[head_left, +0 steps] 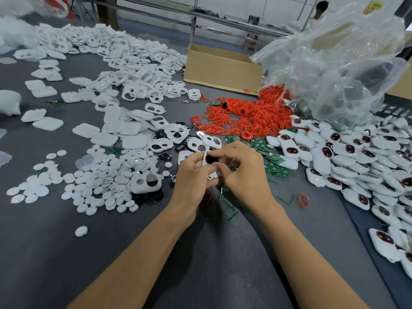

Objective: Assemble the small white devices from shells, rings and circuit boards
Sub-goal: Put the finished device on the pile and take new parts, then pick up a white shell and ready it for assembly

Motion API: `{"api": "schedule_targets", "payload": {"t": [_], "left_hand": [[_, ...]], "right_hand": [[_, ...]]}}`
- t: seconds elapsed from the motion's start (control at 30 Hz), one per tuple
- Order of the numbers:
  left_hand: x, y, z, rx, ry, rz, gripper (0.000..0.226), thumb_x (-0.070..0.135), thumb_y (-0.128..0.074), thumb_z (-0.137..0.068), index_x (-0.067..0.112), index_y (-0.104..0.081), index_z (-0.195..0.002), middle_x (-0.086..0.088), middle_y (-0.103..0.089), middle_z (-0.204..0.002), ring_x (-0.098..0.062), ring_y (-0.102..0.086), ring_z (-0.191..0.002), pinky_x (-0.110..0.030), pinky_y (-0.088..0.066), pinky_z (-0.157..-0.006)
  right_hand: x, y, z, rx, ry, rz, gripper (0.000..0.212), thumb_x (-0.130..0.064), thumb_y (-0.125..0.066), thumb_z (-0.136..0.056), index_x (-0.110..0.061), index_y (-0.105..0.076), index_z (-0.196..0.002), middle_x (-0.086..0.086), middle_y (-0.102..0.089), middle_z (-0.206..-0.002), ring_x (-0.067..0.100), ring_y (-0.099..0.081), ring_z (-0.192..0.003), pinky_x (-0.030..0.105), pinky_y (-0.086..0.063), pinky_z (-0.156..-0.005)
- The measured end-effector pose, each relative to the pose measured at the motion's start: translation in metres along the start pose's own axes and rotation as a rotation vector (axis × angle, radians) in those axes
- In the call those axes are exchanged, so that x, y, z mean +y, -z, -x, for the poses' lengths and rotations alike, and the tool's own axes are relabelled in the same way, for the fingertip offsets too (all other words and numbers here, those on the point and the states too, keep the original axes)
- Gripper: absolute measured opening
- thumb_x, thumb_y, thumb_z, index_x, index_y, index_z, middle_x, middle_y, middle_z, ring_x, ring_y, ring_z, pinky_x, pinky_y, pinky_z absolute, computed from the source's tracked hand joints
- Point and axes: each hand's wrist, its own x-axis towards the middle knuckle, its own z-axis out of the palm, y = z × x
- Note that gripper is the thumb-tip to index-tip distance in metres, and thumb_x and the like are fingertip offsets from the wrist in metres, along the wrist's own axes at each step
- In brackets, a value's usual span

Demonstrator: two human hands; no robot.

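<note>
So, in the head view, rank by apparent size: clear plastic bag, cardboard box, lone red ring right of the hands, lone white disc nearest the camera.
Largest: the clear plastic bag.
Next: the cardboard box.
The lone red ring and lone white disc look alike, so unranked.

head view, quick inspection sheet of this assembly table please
surface: dark grey mat, crowded with parts
job's things: white shell in the hands; heaps of loose shells, white discs, red rings, circuit boards, finished devices
clutter: green offcuts, stray red ring, crumpled plastic bag, cardboard box
hands: left hand and right hand both pinch the white shell
cables: nothing seen
surroundings: long bench, person beyond it
</note>
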Motion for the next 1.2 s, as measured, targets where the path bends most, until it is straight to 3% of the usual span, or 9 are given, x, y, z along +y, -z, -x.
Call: {"api": "schedule_targets", "payload": {"t": [0.17,0.23,0.37,0.57,0.83,0.97,1.03,1.2], "left_hand": [[-0.001,0.001,0.0,0.045,-0.045,-0.027,0.019,0.004,-0.051,-0.098,0.013,-0.066,-0.092,0.009,-0.073,-0.07,-0.003,-0.068,-0.068,-0.017,-0.054,-0.058],[-0.001,0.001,0.0,0.068,-0.047,-0.022,0.018,0.004,-0.051,-0.098,0.012,-0.066,-0.092,0.008,-0.072,-0.069,-0.003,-0.068,-0.067,-0.017,-0.053,-0.057],[0.0,0.002,0.001,0.106,-0.036,-0.009,0.017,0.004,-0.051,-0.098,0.011,-0.066,-0.093,0.004,-0.073,-0.075,-0.008,-0.069,-0.073,-0.02,-0.054,-0.057],[0.002,0.003,0.002,0.122,-0.019,0.011,0.014,0.001,-0.053,-0.097,0.009,-0.064,-0.092,-0.022,-0.069,-0.097,-0.028,-0.069,-0.09,-0.026,-0.057,-0.059],[0.003,0.002,0.001,0.068,0.024,0.081,0.02,0.009,-0.052,-0.099,0.012,-0.068,-0.087,-0.02,-0.071,-0.103,-0.032,-0.069,-0.099,-0.037,-0.058,-0.071],[-0.001,0.0,0.001,0.109,-0.05,-0.031,0.022,0.012,-0.048,-0.102,0.012,-0.068,-0.091,-0.017,-0.072,-0.093,-0.023,-0.072,-0.086,-0.023,-0.056,-0.059],[-0.004,0.0,0.0,0.156,-0.086,-0.11,0.019,0.013,-0.048,-0.102,0.011,-0.066,-0.095,-0.013,-0.074,-0.087,-0.025,-0.072,-0.084,-0.021,-0.055,-0.056],[-0.002,0.003,-0.002,0.226,-0.126,-0.186,0.019,0.013,-0.052,-0.1,0.017,-0.065,-0.087,-0.015,-0.073,-0.085,-0.041,-0.069,-0.088,-0.049,-0.06,-0.074]], "right_hand": [[-0.007,-0.001,0.003,0.003,0.023,0.055,0.03,0.005,-0.07,-0.072,-0.014,-0.076,-0.094,0.003,-0.07,-0.084,0.02,-0.062,-0.075,0.035,-0.052,-0.073],[-0.009,-0.001,0.003,-0.005,0.028,0.079,0.029,0.003,-0.07,-0.072,-0.014,-0.075,-0.096,0.002,-0.07,-0.083,0.021,-0.061,-0.074,0.038,-0.051,-0.072],[-0.012,0.0,0.004,-0.052,0.043,0.119,0.027,-0.003,-0.069,-0.076,-0.015,-0.074,-0.099,0.001,-0.069,-0.086,0.021,-0.059,-0.078,0.038,-0.05,-0.076],[-0.012,0.001,0.005,-0.038,0.083,0.145,0.025,-0.003,-0.068,-0.077,-0.014,-0.073,-0.098,0.004,-0.065,-0.086,0.023,-0.057,-0.079,0.038,-0.049,-0.073],[-0.009,0.001,0.004,-0.015,0.072,0.144,0.023,-0.004,-0.07,-0.076,-0.013,-0.075,-0.096,0.003,-0.068,-0.089,0.025,-0.06,-0.086,0.041,-0.05,-0.074],[-0.009,0.001,0.004,-0.018,0.045,0.148,0.022,-0.005,-0.072,-0.075,-0.015,-0.075,-0.094,0.002,-0.067,-0.087,0.025,-0.059,-0.086,0.039,-0.049,-0.075],[-0.01,-0.001,0.004,-0.023,0.039,0.137,0.023,-0.005,-0.073,-0.074,-0.016,-0.075,-0.094,0.002,-0.066,-0.087,0.024,-0.058,-0.086,0.034,-0.048,-0.076],[-0.014,-0.006,0.007,-0.032,0.017,0.057,0.026,-0.003,-0.072,-0.074,-0.016,-0.072,-0.097,-0.001,-0.056,-0.094,0.012,-0.051,-0.067,0.039,-0.05,-0.064]]}}
